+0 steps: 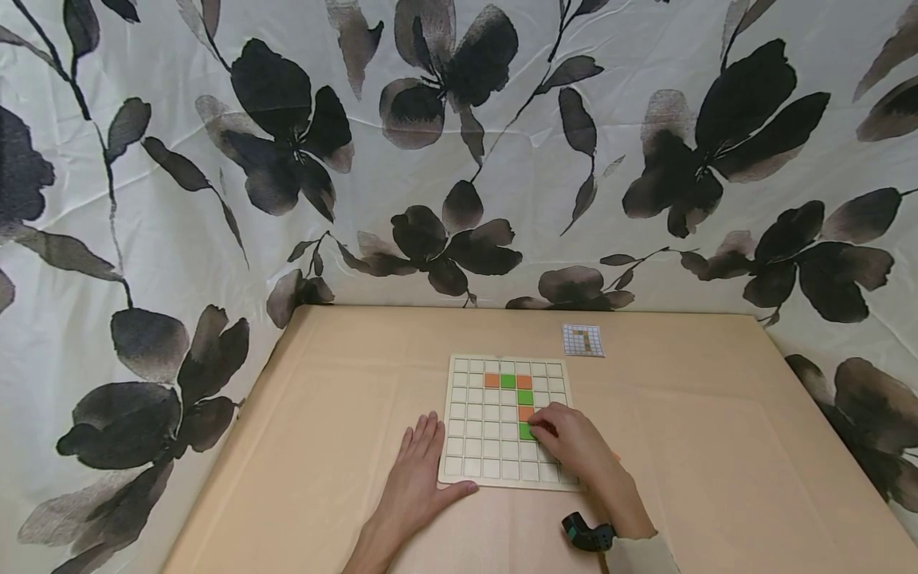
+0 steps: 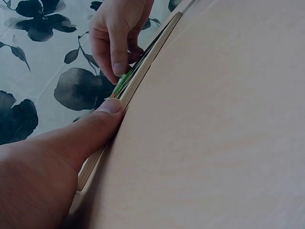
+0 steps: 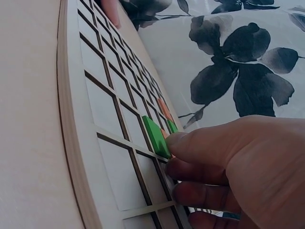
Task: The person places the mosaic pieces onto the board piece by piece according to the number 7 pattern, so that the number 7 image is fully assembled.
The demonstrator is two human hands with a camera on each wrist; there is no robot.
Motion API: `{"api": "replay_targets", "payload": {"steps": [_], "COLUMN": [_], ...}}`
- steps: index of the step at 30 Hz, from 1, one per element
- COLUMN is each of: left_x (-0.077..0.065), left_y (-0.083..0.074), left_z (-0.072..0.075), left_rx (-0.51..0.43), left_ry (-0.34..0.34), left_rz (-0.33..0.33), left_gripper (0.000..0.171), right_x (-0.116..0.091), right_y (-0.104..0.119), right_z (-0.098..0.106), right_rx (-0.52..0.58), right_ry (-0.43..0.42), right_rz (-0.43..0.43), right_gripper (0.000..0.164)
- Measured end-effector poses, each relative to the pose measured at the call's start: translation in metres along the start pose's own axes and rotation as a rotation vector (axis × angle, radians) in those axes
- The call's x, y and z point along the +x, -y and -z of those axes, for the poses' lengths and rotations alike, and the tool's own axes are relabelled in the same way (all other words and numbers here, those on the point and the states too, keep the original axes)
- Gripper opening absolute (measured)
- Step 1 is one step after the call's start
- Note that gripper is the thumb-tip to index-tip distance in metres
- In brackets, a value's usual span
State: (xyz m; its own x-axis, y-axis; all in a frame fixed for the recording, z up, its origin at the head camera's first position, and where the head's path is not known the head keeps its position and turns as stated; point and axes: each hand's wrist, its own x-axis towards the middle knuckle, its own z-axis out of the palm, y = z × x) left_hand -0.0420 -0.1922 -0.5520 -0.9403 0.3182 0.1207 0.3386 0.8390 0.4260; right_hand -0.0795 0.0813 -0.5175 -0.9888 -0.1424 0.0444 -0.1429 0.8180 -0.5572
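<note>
A pale wooden grid board (image 1: 475,430) lies on the table, with orange and green square tiles forming a row near its far side and a column toward the near side. My right hand (image 1: 582,448) is over the board's right half, its thumb and fingertips pinching a green tile (image 3: 156,137) at the near end of that column. In the right wrist view this tile looks slightly raised from its cell. My left hand (image 1: 410,488) rests at the board's left side with fingers straight. Its thumb (image 2: 107,109) presses on the near edge.
A small printed card (image 1: 583,340) with a coloured grid pattern lies beyond the board's far right corner. A bit of orange (image 1: 617,457) shows beside the right wrist, mostly hidden. A black wrist device (image 1: 588,534) is on the right forearm. Floral cloth (image 1: 430,175) hangs behind the table.
</note>
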Motion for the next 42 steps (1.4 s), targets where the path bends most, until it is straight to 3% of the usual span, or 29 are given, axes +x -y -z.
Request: {"api": "replay_targets", "payload": {"steps": [15,42], "left_x": [-0.0005,-0.0010], "left_y": [0.0000,-0.0012], "left_z": [0.0001,0.0012], "left_rx": [0.007,0.016], "left_ry": [-0.007,-0.012], "left_rz": [-0.006,-0.009], "left_gripper": [0.110,0.109], "right_x": [0.0013,-0.0013], "right_y": [-0.0009,-0.0021], "right_z": [-0.0003,0.0038], "right_rx": [0.032,0.028], "right_ry": [0.016,0.009], "right_rz": [-0.041,-0.022], "right_gripper": [0.011,0.009]}}
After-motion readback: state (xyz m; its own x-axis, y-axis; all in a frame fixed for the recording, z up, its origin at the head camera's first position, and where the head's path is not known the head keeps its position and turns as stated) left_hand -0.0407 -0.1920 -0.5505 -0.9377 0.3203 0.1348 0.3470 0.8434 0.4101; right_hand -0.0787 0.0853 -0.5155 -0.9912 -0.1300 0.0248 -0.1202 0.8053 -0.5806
